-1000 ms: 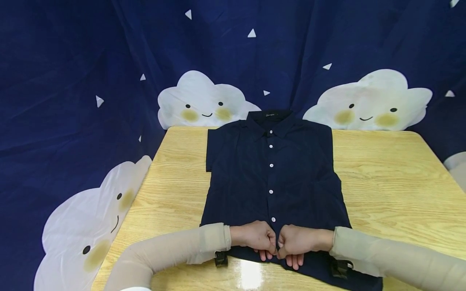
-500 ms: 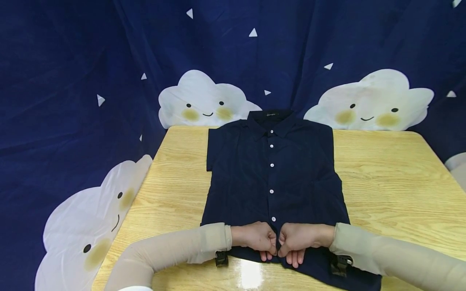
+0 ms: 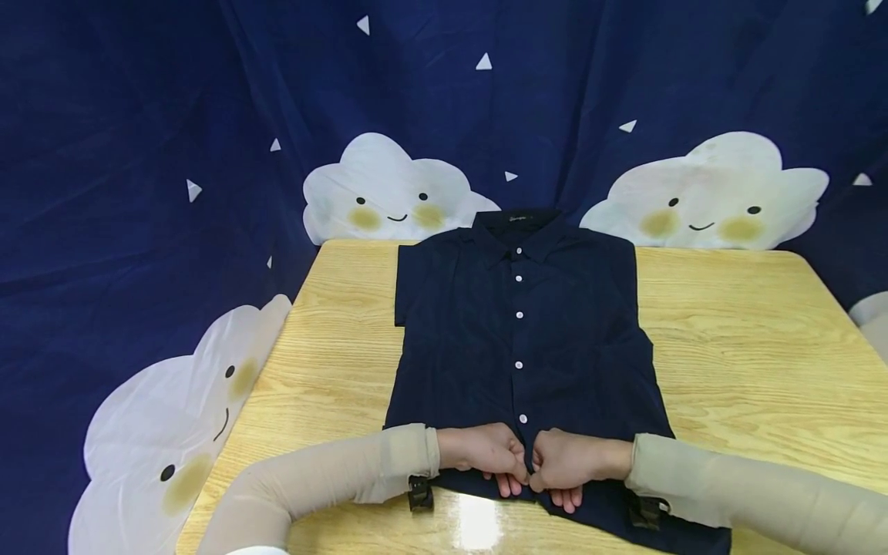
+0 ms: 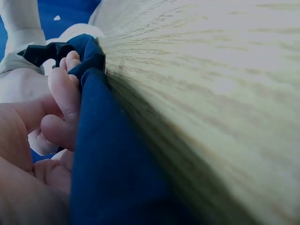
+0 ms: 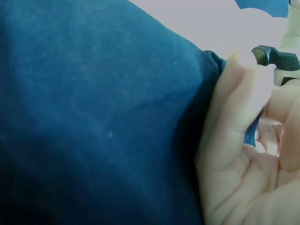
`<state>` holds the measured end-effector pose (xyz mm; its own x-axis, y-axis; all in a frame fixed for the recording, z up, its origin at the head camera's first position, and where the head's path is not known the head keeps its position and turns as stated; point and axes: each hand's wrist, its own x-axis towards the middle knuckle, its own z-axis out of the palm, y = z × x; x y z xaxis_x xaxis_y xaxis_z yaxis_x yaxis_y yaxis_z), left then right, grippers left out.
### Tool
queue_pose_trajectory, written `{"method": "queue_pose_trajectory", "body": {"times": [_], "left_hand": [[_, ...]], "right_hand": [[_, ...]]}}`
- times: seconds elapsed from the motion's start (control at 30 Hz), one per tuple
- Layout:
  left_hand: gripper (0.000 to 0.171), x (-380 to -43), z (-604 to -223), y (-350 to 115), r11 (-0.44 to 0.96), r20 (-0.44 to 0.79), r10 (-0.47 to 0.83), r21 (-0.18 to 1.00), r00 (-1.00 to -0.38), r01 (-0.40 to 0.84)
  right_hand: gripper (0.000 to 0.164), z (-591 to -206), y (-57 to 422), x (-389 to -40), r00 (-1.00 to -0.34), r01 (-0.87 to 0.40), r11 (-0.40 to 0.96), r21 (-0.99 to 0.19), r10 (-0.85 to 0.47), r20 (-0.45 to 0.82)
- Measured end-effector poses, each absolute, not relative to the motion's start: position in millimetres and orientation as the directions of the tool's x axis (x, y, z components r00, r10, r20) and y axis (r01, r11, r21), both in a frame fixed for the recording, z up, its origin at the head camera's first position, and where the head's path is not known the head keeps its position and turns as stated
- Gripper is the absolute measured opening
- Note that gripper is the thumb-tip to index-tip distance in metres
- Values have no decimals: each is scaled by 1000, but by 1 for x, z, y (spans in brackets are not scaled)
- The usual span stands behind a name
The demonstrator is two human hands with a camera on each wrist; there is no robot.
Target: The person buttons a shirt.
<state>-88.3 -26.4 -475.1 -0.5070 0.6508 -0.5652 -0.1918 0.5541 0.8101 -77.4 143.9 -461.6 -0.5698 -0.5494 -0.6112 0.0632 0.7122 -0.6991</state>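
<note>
A dark navy short-sleeved shirt (image 3: 458, 347) lies face up with its collar at the far side and a row of white buttons down the front. Both hands meet at the lower front opening, close to the hem. My left hand (image 3: 486, 449) pinches the cloth on one side of the opening. Right across from it, my right hand (image 3: 576, 459) pinches the other side, thumb and index fingertips almost meeting the left ones. In the left wrist view, the shirt's hem cloth (image 4: 108, 154) hangs beside the fingers. What lies between the fingertips is hidden.
The shirt rests on a light wooden table (image 3: 735, 339). Behind it hangs a dark blue curtain (image 3: 430, 85) printed with smiling clouds and small white triangles. Black wrist devices sit below both beige sleeves (image 3: 333, 466).
Both hands stay at the front opening near the hem, with only small shifts of the fingers. The shirt keeps its place.
</note>
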Motion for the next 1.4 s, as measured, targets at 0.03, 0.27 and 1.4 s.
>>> {"method": "queue_pose_trajectory", "body": {"times": [0.03,0.27,1.4], "left_hand": [[24,-88,-475,-26,557,-566,652,809,-505,-188],[19,-87,-477,-25,556,-547,688,819,-476,-138],[19,-86,-476,-26,511,-544,705,835,-456,-205]], "right_hand": [[24,-462,144,-77,-571,62,711,-700,-551,-609],[20,-463,145,-78,-577,90,699,-710,-544,-609],[15,-457,153,-83,-351,443,613,-655,-554,-755]]}}
